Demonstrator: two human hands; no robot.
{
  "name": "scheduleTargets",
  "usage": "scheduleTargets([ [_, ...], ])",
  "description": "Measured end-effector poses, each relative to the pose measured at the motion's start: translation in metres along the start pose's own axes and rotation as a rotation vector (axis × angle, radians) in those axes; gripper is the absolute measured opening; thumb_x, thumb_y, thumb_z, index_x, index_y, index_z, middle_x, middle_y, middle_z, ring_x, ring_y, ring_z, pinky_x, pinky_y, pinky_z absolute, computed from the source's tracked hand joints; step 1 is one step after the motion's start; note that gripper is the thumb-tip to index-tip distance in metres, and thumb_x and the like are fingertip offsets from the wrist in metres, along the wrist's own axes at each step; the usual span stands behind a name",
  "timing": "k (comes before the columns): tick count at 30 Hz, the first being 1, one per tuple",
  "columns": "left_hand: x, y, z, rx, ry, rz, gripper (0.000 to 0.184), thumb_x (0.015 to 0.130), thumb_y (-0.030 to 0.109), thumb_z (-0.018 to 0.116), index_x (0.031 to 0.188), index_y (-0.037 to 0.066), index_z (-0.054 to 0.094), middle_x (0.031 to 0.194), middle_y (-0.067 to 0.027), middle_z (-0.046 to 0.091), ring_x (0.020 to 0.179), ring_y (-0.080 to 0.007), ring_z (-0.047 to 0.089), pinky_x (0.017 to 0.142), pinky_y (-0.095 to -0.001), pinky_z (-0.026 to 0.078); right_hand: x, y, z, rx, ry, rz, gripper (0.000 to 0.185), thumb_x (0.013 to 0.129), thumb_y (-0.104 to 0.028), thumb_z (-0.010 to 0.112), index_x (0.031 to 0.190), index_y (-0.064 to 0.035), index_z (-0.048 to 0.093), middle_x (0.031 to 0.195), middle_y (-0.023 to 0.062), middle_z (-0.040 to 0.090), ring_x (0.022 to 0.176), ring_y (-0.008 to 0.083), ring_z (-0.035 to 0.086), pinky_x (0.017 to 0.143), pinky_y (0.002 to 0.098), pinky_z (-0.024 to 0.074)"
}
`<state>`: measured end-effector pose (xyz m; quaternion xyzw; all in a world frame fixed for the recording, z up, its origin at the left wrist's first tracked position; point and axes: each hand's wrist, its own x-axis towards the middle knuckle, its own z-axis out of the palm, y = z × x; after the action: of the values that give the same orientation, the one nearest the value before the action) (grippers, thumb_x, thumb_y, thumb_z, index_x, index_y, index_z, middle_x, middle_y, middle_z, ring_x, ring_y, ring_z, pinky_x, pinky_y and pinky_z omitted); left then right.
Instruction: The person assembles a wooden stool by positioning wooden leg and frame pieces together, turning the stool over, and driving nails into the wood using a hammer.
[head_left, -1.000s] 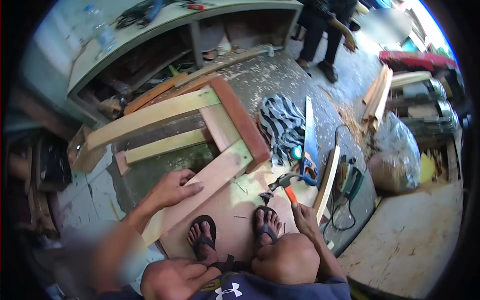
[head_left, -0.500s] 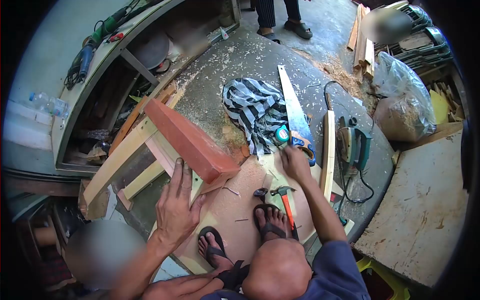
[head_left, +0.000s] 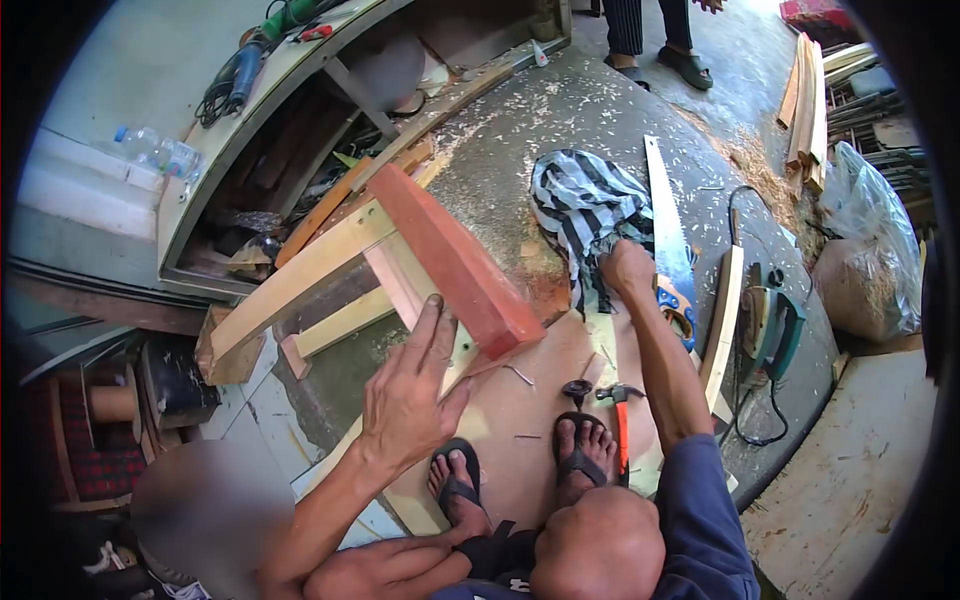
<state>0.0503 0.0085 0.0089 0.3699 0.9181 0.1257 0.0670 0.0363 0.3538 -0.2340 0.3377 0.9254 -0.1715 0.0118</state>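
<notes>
My left hand (head_left: pixel 410 385) lies with its fingers stretched out on a pale wooden frame (head_left: pixel 300 275), beside the red-brown block (head_left: pixel 455 265) fixed along its top. My right hand (head_left: pixel 630 268) is closed at the lower edge of a black-and-white striped cloth (head_left: pixel 585 200); what its fingers hold is hidden. Just right of that hand lies a handsaw (head_left: pixel 668 220) with a blue and wood-coloured handle. A claw hammer (head_left: pixel 622 425) with an orange handle rests by my foot, next to a small dark round-topped tool (head_left: pixel 577 392). A loose nail (head_left: pixel 520 375) lies on the board near the red-brown block.
A curved wooden piece (head_left: pixel 722 325) and a corded green power tool (head_left: pixel 775 330) lie to the right. Farther right are a clear bag of sawdust (head_left: pixel 865 270) and a worn board (head_left: pixel 850 460). A low cabinet (head_left: pixel 330 120) stands at left. Another person's feet (head_left: pixel 685 68) are at the back.
My right hand has moved forward to the cloth's edge, where the turquoise tape measure was visible; it no longer shows. The view has shifted left. My left hand stays on the frame.
</notes>
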Motion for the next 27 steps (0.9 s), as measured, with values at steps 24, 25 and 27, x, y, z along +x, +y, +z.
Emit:
scheduleTargets([
  [24,0.01,-0.024,-0.015,-1.182,0.408,-0.08,0.01,0.094,0.003,0.068,0.104,-0.001,0.066,0.098,-0.0076,0.071,0.091,-0.0134,0.068,0.085,-0.0283,0.054,-0.255,-0.005,-0.065,0.093,-0.021,-0.313,0.017,0.095,-0.017,0.065,0.105,-0.0043,0.066,0.093,0.0161,0.067,0.081,0.0297,0.07,0.065,0.0405,0.0553],
  [25,0.014,-0.032,-0.004,-1.096,0.38,-0.059,0.014,0.094,0.008,0.07,0.105,0.0,0.068,0.094,-0.0056,0.072,0.087,-0.0102,0.067,0.079,-0.0261,0.054,-0.268,0.016,-0.041,-0.009,0.022,-0.208,0.017,0.094,-0.02,0.065,0.103,-0.0051,0.066,0.091,0.0162,0.066,0.079,0.0308,0.07,0.067,0.0438,0.0551],
  [27,0.015,-0.032,0.004,-0.936,0.372,-0.022,0.018,0.093,0.013,0.073,0.106,0.002,0.069,0.087,-0.0055,0.075,0.079,-0.0066,0.067,0.071,-0.025,0.055,-0.314,0.057,-0.01,-0.103,-0.183,0.088,0.018,0.094,-0.023,0.064,0.101,-0.0055,0.065,0.087,0.016,0.065,0.076,0.0309,0.069,0.068,0.0462,0.0544],
])
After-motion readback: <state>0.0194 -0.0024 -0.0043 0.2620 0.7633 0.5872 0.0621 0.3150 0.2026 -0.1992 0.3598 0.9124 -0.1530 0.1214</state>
